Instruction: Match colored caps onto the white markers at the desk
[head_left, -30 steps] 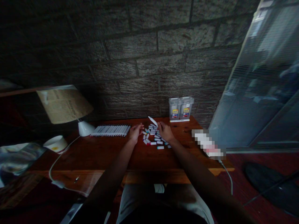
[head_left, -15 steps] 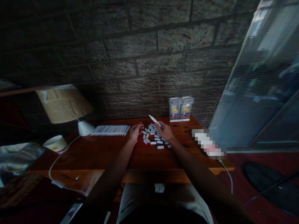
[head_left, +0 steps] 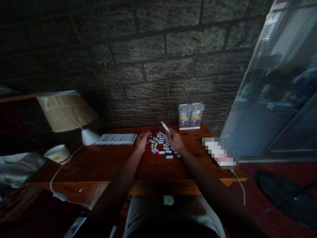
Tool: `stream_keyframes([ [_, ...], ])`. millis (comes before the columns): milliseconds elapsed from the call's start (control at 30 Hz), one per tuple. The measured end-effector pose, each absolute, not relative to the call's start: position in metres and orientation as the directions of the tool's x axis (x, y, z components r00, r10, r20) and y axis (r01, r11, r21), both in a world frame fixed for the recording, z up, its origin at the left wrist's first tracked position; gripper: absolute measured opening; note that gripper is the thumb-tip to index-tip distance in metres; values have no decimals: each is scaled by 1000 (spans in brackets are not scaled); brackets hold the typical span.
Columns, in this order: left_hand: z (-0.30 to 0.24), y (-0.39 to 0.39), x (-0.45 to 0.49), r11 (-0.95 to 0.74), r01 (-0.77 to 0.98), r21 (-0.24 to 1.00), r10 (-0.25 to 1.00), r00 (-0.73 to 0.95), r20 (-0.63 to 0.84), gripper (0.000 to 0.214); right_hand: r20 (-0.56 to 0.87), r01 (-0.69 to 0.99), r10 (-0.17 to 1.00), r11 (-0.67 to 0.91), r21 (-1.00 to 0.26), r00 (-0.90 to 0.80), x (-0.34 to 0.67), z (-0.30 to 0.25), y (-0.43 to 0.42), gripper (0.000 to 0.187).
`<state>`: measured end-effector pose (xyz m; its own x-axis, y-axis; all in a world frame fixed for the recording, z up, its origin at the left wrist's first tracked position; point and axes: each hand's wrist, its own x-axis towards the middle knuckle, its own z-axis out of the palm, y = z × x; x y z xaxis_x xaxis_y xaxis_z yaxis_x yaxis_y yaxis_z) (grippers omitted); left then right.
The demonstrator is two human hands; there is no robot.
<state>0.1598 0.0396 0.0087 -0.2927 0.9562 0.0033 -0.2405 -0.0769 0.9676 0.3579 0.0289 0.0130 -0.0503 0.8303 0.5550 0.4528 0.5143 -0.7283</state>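
My right hand is closed around a white marker, which tilts up to the left with a small dark tip at its upper end. Below and between my hands lies a loose pile of short white marker caps with coloured ends. My left hand is at the pile's left edge, its fingers loosely curled and a little apart; I see nothing held in it. Left of that hand, a row of white markers lies side by side on the wooden table.
Two clear plastic cases stand at the back right near a brick wall. A lamp, a white bowl and a cord are on the left. A blurred-out white object with a cable lies at the right edge.
The marker in my right hand has moved slightly right, and its tip now looks dark. My left hand stays almost where it was. The whole view has shifted slightly.
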Motion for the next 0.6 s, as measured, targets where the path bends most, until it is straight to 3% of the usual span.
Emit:
stream_keyframes([
  [167,8,41,160,-77,-239,968,952,-306,0,30,601,409,797,565,-717,-47,359,16,25,42],
  [333,7,41,160,-74,-228,971,954,-300,3,32,555,464,831,507,-726,-40,362,14,30,45],
  [600,6,41,160,-76,-227,971,951,-308,3,33,551,415,835,507,-756,-16,361,16,25,52],
])
